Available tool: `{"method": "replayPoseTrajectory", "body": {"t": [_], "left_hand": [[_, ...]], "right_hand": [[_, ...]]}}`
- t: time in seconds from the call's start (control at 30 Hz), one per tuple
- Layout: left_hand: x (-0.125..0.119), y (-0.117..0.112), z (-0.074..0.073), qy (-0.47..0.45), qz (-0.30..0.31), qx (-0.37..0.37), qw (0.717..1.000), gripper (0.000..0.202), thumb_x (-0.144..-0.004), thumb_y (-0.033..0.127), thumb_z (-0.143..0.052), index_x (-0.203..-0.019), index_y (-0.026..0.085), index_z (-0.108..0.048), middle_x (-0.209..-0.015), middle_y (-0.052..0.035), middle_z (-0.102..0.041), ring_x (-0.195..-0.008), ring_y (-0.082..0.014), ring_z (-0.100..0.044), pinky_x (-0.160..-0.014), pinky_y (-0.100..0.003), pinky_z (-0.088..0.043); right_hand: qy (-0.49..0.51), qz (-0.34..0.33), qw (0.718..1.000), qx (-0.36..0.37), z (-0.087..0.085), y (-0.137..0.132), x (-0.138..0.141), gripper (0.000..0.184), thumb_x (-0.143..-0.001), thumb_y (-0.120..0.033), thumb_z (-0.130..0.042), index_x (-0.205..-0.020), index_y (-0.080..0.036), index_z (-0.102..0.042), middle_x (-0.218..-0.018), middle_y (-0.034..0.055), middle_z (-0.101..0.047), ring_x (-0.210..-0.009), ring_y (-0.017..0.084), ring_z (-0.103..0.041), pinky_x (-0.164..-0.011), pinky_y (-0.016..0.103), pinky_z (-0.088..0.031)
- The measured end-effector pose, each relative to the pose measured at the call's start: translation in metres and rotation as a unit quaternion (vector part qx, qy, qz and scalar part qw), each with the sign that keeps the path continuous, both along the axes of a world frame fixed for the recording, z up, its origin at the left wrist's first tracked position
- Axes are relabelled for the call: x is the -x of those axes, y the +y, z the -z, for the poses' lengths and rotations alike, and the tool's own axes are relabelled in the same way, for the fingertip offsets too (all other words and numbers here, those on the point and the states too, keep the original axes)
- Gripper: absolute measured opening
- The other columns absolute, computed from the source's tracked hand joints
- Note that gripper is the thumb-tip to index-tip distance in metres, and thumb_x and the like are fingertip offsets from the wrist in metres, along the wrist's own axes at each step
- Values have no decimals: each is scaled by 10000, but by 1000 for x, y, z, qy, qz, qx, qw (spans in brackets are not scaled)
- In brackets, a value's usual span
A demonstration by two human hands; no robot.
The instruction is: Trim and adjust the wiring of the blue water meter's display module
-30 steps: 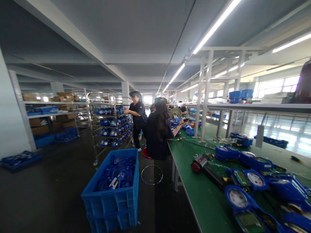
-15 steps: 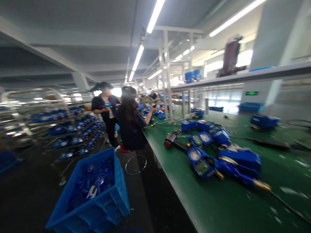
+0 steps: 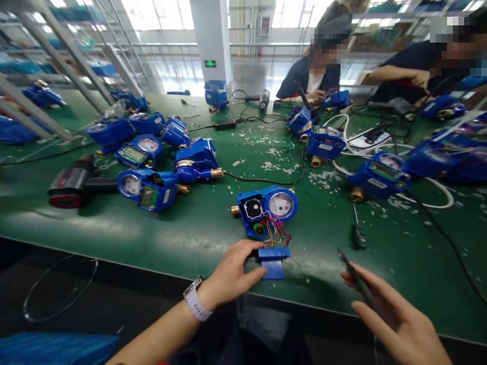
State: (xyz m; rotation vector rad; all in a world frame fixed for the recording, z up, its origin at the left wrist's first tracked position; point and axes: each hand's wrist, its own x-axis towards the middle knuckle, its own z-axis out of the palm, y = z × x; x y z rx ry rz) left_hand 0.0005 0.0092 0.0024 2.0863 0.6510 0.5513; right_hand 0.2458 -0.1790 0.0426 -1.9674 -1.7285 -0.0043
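An opened blue water meter with a white dial and coloured wires lies on the green bench in front of me. The wires run to a small blue module near the bench edge. My left hand, with a watch on the wrist, rests beside that module, fingers curled and thumb touching it. My right hand is lower right, fingers wrapped around a thin dark tool whose tip points up-left.
Several assembled blue meters and a black and red power tool lie at left. More meters, cables and white shavings spread at right. A small screwdriver lies near my right hand. Two people work across the bench.
The view has swung from the aisle, crate and rack to the bench straight ahead. Both my hands have come into sight, one by the blue module and one holding the thin tool.
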Motion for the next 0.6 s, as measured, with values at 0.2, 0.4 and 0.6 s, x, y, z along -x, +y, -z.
{"method": "replayPoseTrajectory", "body": {"t": [0.2,0.4,0.6], "left_hand": [[-6,2,7,-39,-8,-30,999,254,-866,248,-627,-1107,180,-586,-1078,-89,-657,-1026,-227,-592,-917,-434,-479],[-2,1,13,-74,-22,-62,995,196,-865,276,-639,-1032,175,-624,-1022,-99,-668,-1060,-247,-576,-929,-474,-474],[-2,1,12,-90,-26,-80,992,170,-865,270,-640,-1002,172,-616,-1016,-101,-662,-1064,-256,-570,-915,-471,-475]], "right_hand": [[-119,-68,990,37,-11,21,26,383,-1016,-433,-402,-1317,-211,-487,-1129,95,-584,-989,261,-576,-819,414,-492],[-214,-79,972,54,-13,29,35,352,-1006,-338,-401,-1280,-161,-533,-1079,115,-576,-921,279,-550,-783,414,-420],[-261,-67,960,76,-20,36,43,340,-985,-301,-428,-1271,-166,-552,-1078,116,-581,-903,288,-547,-772,410,-394]]}}
